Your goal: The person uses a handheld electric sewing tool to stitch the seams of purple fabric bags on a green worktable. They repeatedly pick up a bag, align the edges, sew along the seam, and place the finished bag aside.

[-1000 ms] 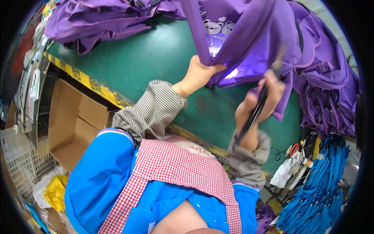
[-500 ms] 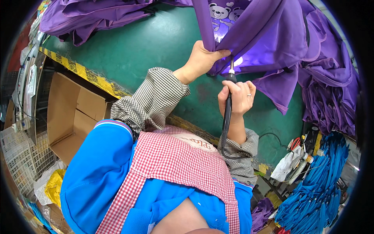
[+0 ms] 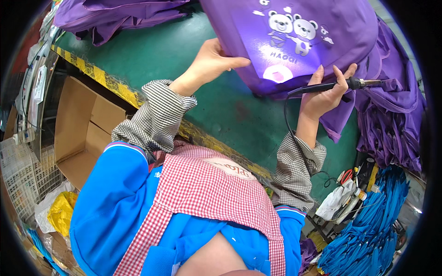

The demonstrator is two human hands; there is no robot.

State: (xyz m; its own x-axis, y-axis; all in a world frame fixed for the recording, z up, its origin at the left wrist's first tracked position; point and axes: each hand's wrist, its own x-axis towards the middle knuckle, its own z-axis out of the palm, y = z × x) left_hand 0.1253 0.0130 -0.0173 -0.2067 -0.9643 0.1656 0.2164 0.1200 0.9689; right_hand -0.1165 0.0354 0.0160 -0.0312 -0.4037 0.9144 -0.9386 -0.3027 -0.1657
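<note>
A purple cloth bag, printed with two pale bears, is spread over the far right part of the green table, its front face turned up and a bright patch of light near its lower edge. The left hand pinches the bag's left border between thumb and fingers. The right hand holds a black-handled iron across its fingers, the metal tip pointing to the table's right end; the thumb and fingertips reach the bag's lower border. The iron's thin cord runs down by the checked right sleeve.

More purple cloth is heaped at the table's right end, and another purple pile lies by the far left corner. Yellow-and-black tape lines the near edge; below its left stretch stands an open cardboard box. Past the near right corner hang blue strips.
</note>
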